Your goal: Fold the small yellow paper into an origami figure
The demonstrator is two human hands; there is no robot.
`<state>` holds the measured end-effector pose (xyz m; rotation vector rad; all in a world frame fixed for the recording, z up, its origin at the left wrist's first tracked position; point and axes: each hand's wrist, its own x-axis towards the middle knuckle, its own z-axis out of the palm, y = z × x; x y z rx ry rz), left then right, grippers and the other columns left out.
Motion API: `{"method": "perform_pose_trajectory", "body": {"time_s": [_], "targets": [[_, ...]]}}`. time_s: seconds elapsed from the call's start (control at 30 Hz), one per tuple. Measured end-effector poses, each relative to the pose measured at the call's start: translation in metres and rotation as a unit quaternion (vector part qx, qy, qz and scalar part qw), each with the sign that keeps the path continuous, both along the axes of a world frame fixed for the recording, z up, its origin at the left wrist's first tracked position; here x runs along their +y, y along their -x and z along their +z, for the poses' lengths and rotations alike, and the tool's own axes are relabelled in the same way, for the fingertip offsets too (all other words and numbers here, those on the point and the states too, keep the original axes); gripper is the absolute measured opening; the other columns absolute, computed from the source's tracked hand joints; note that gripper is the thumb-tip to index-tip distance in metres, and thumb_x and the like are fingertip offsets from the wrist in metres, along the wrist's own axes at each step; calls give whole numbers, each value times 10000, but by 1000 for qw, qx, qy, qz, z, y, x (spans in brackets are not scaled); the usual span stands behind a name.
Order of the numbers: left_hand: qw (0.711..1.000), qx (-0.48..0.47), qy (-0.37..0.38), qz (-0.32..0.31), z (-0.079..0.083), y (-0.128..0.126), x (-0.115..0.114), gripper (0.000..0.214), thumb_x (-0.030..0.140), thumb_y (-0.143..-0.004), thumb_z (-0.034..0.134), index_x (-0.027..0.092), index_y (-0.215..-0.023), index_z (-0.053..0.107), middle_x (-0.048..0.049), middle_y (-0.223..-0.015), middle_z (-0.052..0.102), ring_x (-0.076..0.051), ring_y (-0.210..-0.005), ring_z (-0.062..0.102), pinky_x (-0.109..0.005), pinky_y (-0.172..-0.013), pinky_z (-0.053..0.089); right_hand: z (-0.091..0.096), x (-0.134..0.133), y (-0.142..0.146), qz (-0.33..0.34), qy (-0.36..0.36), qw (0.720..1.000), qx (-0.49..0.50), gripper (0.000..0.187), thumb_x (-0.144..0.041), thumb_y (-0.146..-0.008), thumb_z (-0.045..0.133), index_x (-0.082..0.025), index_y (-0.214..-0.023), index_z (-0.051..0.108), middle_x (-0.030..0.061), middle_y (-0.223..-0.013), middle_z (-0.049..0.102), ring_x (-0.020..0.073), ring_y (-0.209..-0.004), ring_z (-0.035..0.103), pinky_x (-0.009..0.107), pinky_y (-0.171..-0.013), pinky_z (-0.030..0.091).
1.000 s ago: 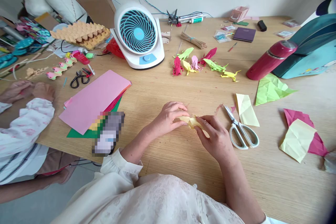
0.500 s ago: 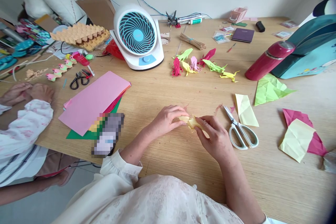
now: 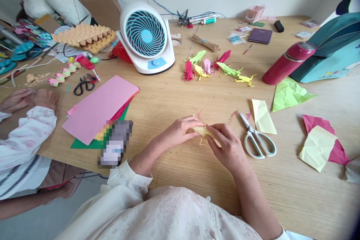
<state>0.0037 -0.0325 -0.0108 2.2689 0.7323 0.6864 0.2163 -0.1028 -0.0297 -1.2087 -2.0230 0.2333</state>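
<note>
A small pale yellow folded paper figure (image 3: 200, 130) is held between both hands above the table. My left hand (image 3: 182, 130) pinches its left side, thumb below and fingers above. My right hand (image 3: 226, 144) grips the other side with thumb and fingertips, close to the left fingers. Thin paper points poke out beneath; much of the figure is hidden by the fingers. To the right of my right hand lie white-handled scissors (image 3: 260, 144), their blades slightly apart. Behind them rests a pale yellow paper piece (image 3: 263, 117).
Several folded paper figures (image 3: 206, 68) stand beyond my hands. A white fan (image 3: 170, 54) is behind them, with a red thermos (image 3: 287, 65) at the right. Left are stacked coloured papers (image 3: 101, 108) and a phone (image 3: 116, 144). Another person's hands (image 3: 42, 99) rest on the far-left table edge.
My right hand has shifted slightly left, bringing its fingertips closer to my left hand. The paper figure has turned and is more covered by the fingers.
</note>
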Motion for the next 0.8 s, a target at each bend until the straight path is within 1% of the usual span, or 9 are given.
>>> {"method": "perform_pose_trajectory", "body": {"time_s": [0.1, 0.23, 0.33, 0.43, 0.57, 0.8], "targets": [[1000, -6, -4, -2, -2, 0, 1, 294, 215, -913, 667, 186, -1205, 664, -83, -1126, 693, -193, -1088, 660, -324, -978, 517, 2, -1, 1, 3, 19, 1000, 20, 337, -194, -968, 572, -229, -1304, 565, 102, -1079, 626, 207, -914, 653, 360, -782, 568], [1000, -10, -10, -1, -3, 1, 1, 280, 216, -911, 669, 186, -1189, 670, -77, -1118, 692, -192, -1082, 663, -327, -983, 518, 7, -1, 1, 11, 46, 998, 43, 354, -202, -960, 565, -230, -1312, 537, 104, -1111, 617, 227, -988, 651, 389, -844, 569], [1000, -5, -15, 3, -3, 0, 0, 276, 211, -909, 667, 183, -1184, 673, -80, -1110, 691, -192, -1077, 664, -316, -970, 519, 8, -1, 1, 16, 57, 997, 48, 341, -191, -943, 565, -232, -1280, 534, 107, -1132, 612, 242, -1021, 644, 412, -868, 566], [1000, 1, -21, 12, -2, -1, -1, 275, 193, -903, 668, 177, -1177, 677, -77, -1086, 692, -187, -1062, 662, -307, -965, 516, 7, -1, 1, 10, 68, 997, 45, 298, -182, -936, 555, -222, -1230, 539, 106, -1122, 610, 242, -1015, 642, 409, -862, 564], [999, 2, -36, 22, -3, -3, -3, 266, 167, -885, 677, 159, -1152, 685, -78, -1056, 692, -185, -1049, 664, -298, -964, 518, 5, -1, 2, -6, 72, 997, 29, 260, -201, -938, 555, -218, -1197, 545, 102, -1112, 616, 241, -1001, 646, 392, -840, 562], [999, 7, -33, 26, -4, -4, -5, 280, 158, -878, 670, 182, -1157, 678, -79, -1095, 700, -191, -1049, 668, -323, -957, 532, 0, -1, 4, -33, 55, 998, 10, 207, -241, -956, 557, -225, -1162, 563, 92, -1070, 633, 234, -943, 661, 380, -805, 561]]}}
